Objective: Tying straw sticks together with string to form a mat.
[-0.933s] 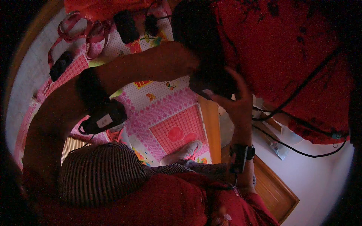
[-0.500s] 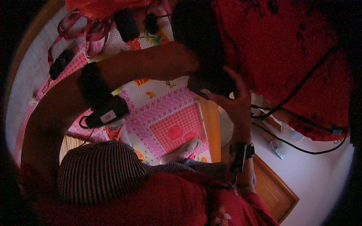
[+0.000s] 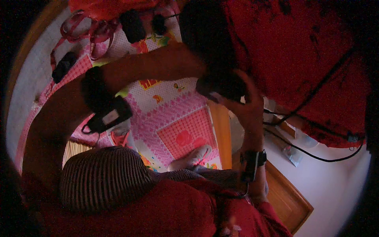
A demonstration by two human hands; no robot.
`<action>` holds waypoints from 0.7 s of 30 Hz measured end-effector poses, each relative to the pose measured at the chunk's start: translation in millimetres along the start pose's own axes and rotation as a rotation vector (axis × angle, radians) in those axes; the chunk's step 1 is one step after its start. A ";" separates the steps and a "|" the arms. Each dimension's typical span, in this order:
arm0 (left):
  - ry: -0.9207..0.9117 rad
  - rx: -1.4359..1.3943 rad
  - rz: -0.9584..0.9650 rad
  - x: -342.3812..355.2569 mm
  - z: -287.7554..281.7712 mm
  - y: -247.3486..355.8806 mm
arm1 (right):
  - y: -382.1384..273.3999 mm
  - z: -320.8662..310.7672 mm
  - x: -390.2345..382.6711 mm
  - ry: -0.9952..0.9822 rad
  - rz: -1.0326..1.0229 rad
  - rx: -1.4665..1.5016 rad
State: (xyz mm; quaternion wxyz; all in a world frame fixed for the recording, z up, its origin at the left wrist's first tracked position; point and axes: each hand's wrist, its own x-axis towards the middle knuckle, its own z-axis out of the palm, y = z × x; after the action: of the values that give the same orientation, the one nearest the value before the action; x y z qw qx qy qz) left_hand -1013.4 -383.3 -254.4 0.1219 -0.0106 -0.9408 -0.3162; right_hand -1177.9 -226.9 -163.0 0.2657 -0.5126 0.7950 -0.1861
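Observation:
My left forearm reaches across to a long black mass [image 3: 207, 31] that hangs down beside red cloth. Only part of my left hand [image 3: 193, 65] shows at its edge; the fingers are lost in the dark. My right hand [image 3: 250, 100] curves its fingers and thumb round the rounded lower end [image 3: 225, 83] of the black mass. Too dark to tell is what this mass is. A small pale spot shows beside the right thumb. A strapped black box [image 3: 112, 114] hangs from my left forearm, and a black band [image 3: 249, 162] circles my right wrist.
Dark-marked red cloth [image 3: 300, 51] fills the upper right, with black cables [image 3: 302, 146] looping below it. A pink patterned sheet [image 3: 185, 118] lies underneath, bearing reddish straps [image 3: 100, 35] and a black pouch [image 3: 132, 25]. My foot [image 3: 193, 156] and a wooden panel [image 3: 286, 193] are lower down.
My left forearm has turned and shifted slightly, and its black box has swung a little to the left. The right hand keeps nearly the same place and grip.

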 end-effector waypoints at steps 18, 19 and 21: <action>0.460 -0.464 -0.039 -1.1 7.2 -31.4 | 8.5 -1.4 2.5 0.038 0.059 0.185; 0.510 -0.468 -0.078 2.2 7.1 -30.4 | 5.9 -1.0 2.3 0.037 0.057 0.186; 0.560 -0.470 -0.118 3.8 5.9 -28.1 | 1.1 0.6 2.3 0.048 0.113 0.270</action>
State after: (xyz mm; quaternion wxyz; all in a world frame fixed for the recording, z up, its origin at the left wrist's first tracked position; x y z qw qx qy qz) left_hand -1021.2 -402.4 -274.7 0.3503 0.1027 -0.7717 -0.5208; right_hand -1179.0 -228.6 -164.6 0.3234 -0.4222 0.7962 -0.2884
